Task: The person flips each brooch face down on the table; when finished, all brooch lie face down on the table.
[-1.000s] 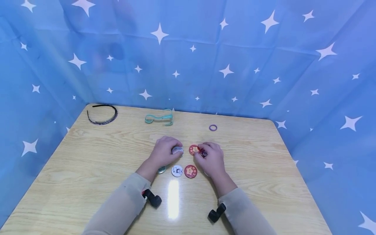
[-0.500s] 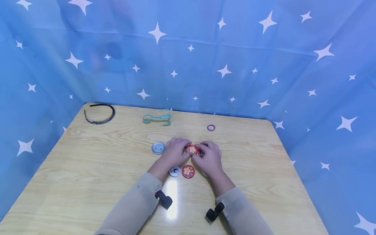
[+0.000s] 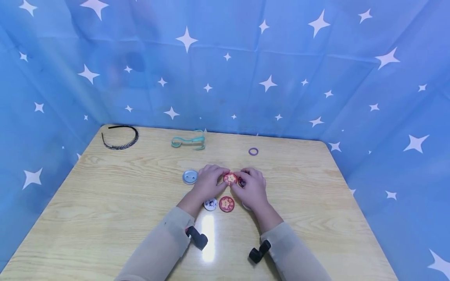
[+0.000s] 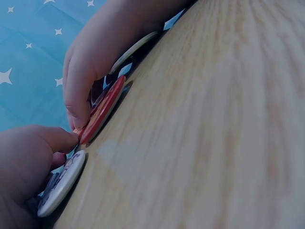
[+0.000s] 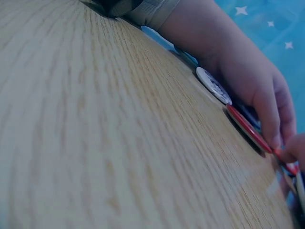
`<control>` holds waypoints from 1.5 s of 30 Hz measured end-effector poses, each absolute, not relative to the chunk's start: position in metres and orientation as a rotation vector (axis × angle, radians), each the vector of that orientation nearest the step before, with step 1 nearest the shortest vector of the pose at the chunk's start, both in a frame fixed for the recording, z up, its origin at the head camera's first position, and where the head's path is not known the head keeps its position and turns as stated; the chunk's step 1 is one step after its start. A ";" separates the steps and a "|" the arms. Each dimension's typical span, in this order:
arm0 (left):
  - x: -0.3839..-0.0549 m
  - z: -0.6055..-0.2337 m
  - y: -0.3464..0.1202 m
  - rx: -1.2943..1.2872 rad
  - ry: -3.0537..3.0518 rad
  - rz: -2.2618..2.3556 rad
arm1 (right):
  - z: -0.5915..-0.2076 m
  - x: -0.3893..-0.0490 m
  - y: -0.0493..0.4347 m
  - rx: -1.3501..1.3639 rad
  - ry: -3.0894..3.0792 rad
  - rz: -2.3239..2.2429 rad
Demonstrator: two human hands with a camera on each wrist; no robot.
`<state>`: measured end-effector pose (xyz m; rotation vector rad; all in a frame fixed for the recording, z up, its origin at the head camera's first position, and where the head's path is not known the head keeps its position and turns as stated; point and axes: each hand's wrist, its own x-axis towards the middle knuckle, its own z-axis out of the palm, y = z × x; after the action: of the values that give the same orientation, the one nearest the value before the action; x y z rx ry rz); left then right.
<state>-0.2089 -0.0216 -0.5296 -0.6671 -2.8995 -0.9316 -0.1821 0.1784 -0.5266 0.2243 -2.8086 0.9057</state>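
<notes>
Both hands meet over a red pin badge (image 3: 230,178) with a yellow star figure, lying star side up in the middle of the table. My left hand (image 3: 208,182) holds its left edge between thumb and forefinger. On the opposite edge, the thumb and forefinger of my right hand (image 3: 252,187) grip it. A dark patterned round piece (image 3: 241,182) shows partly beneath the right fingers. Nearer the body lie a second red star badge (image 3: 226,204) and a white badge (image 3: 210,204) with a printed figure. The right wrist partly covers another pale badge (image 3: 247,207).
Left of the left hand lies a badge (image 3: 190,176) with its silver back up. Toward the far edge are a black toothed headband (image 3: 121,146), a teal hair clip (image 3: 190,140) and a purple hair ring (image 3: 253,151). A blue star-patterned curtain (image 3: 225,70) hangs behind the wooden table (image 3: 105,218).
My left hand has let go of the silver-backed badge and moved right to the red badge's left edge. My right hand stays at the red badge's right side.
</notes>
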 end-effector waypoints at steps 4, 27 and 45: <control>-0.209 -0.529 -0.022 -0.676 -2.899 -0.929 | -0.526 -0.183 0.178 0.228 -2.816 0.900; -0.208 -0.524 -0.022 -0.635 -2.895 -1.042 | -0.522 -0.183 0.179 0.231 -2.782 0.982; -0.209 -0.525 -0.022 -0.602 -2.832 -1.141 | -0.523 -0.183 0.178 0.230 -2.735 1.063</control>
<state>-0.2089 -0.0218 -0.5246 -0.6017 -2.8325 -1.1412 -0.1829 0.1779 -0.5228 0.2295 -2.7346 1.0633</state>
